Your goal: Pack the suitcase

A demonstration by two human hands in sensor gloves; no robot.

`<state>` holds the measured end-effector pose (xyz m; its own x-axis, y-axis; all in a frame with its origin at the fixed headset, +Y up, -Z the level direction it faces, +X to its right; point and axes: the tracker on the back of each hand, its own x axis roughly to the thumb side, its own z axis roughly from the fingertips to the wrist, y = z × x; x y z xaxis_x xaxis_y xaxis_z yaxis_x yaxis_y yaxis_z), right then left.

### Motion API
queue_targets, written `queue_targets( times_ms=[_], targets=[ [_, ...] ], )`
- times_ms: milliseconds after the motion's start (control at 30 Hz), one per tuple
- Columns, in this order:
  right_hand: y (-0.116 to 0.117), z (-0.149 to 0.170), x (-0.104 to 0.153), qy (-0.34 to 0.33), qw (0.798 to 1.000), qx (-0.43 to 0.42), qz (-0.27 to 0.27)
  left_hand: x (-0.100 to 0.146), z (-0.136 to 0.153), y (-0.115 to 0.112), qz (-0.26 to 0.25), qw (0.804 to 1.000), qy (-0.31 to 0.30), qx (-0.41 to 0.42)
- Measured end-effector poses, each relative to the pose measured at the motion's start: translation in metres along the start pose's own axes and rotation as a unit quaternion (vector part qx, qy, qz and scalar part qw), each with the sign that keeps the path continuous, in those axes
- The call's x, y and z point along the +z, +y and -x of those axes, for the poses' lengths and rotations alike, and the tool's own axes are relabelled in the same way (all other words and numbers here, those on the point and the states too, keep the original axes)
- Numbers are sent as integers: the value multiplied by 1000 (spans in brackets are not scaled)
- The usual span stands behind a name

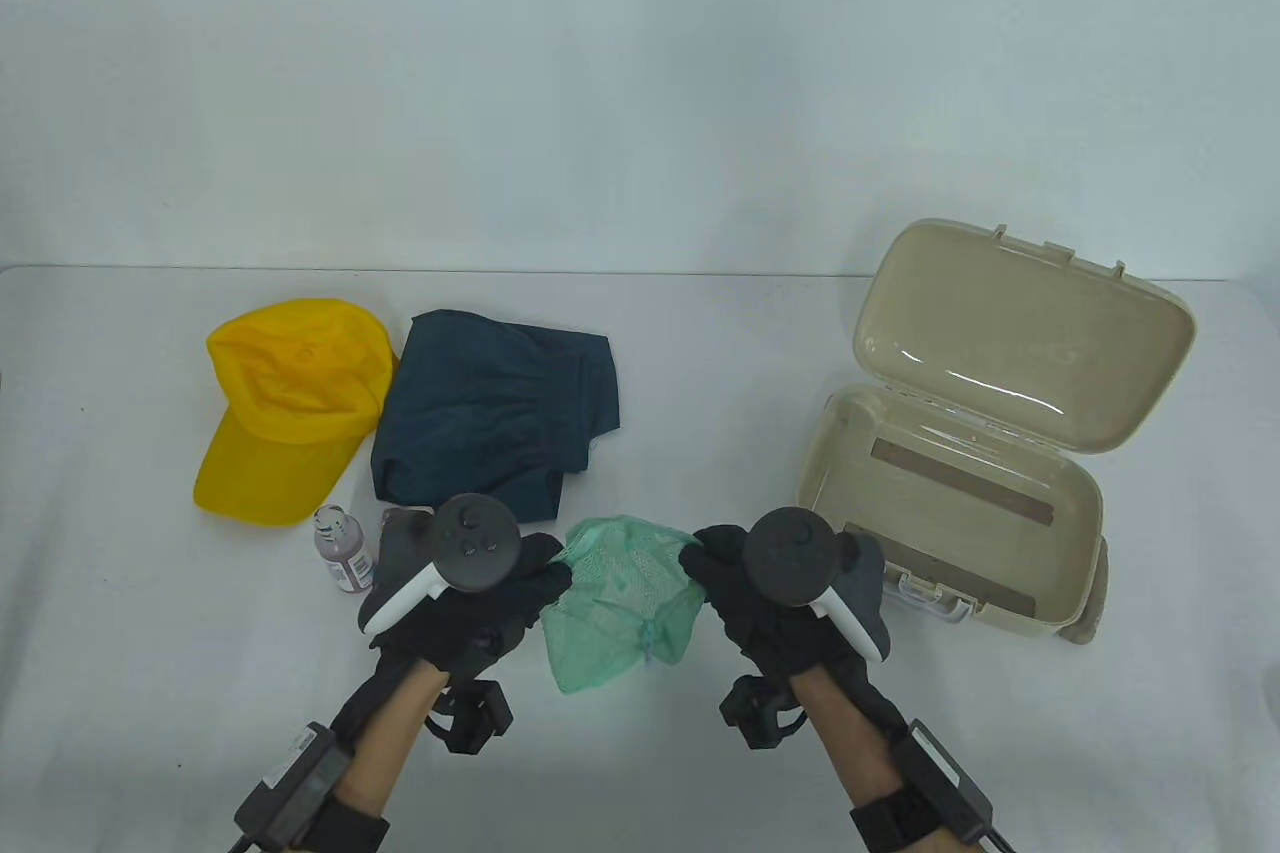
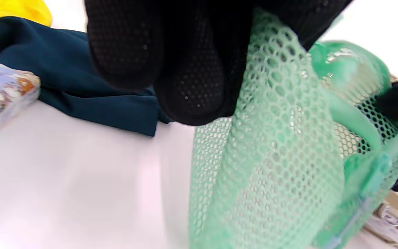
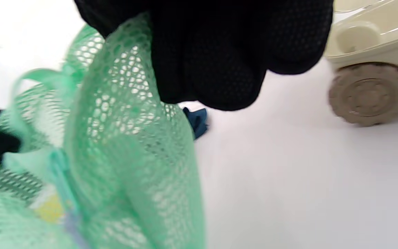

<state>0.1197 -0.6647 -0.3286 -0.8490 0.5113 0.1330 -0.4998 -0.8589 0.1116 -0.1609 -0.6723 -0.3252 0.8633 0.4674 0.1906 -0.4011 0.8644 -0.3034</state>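
Left wrist view adds patterned pack (image 2: 2, 93) beside dark shorts (image 2: 81, 90).

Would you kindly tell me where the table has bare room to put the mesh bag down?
Bare table lies between the navy shorts and the open suitcase. It is crowded left of the green mesh bag, around the small bottle and yellow cap.

Pale bluish wall (image 1: 640, 73), white table (image 1: 700, 743) (soft glare), even light

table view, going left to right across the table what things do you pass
yellow fabric cap → small clear bottle with pinkish liquid → folded dark teal garment → green mesh bag, held up between left hand and right hand → open beige plastic suitcase
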Motion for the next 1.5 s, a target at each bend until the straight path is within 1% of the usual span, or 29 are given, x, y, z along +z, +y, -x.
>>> queue_targets(
  times_ms=[133,200,233,300,367,467,600,700,800,833,867,933,967,1000,1067,1133,1200,1333,1400,1500],
  targets=[
    [0,9,-7,2,999,23,-38,-3,3,0,13,998,6,-54],
    [1,10,-9,-2,997,53,-50,-4,4,1,7,996,9,-88],
    [1,9,-9,-3,997,58,-52,-3,4,1,4,996,10,-90],
    [1,7,-7,-11,997,52,-56,-3,4,1,2,997,8,-83],
    [1,4,-5,-19,997,35,-63,-2,4,1,-15,997,11,-74],
    [5,-2,-2,-23,996,-26,-77,-2,0,-1,-15,998,7,-53],
    [9,-14,4,-28,997,-34,-62,2,-8,3,-21,999,-4,-23],
    [12,-20,8,-30,998,-27,-56,11,-11,17,-48,999,-14,-1],
    [14,-22,9,-25,998,-22,-54,25,-6,42,-101,995,-1,1],
    [15,-21,8,-23,998,-21,-53,31,-2,54,-127,992,14,-12],
    [15,-21,8,-21,998,-19,-52,35,1,62,-143,989,25,-23],
    [15,-20,8,-19,998,-17,-52,44,14,82,-183,979,71,-58],
    [15,-20,7,-18,998,-17,-52,47,21,89,-193,974,94,-75],
    [15,-20,7,-17,998,-17,-52,49,26,92,-196,970,110,-88],
    [14,-19,7,-17,998,-17,-53,52,42,98,-203,958,155,-132],
    [14,-19,7,-17,998,-15,-53,52,56,96,-190,949,190,-167],
    [14,-19,7,-16,998,-12,-52,48,71,88,-163,939,226,-201],
    [14,-19,8,-15,998,-9,-53,39,93,74,-133,922,272,-240],
    [15,-19,8,-14,999,-4,-52,32,102,64,-109,920,288,-241],
    [15,-19,8,-13,999,-1,-51,27,109,53,-95,920,294,-240]
  ],
)
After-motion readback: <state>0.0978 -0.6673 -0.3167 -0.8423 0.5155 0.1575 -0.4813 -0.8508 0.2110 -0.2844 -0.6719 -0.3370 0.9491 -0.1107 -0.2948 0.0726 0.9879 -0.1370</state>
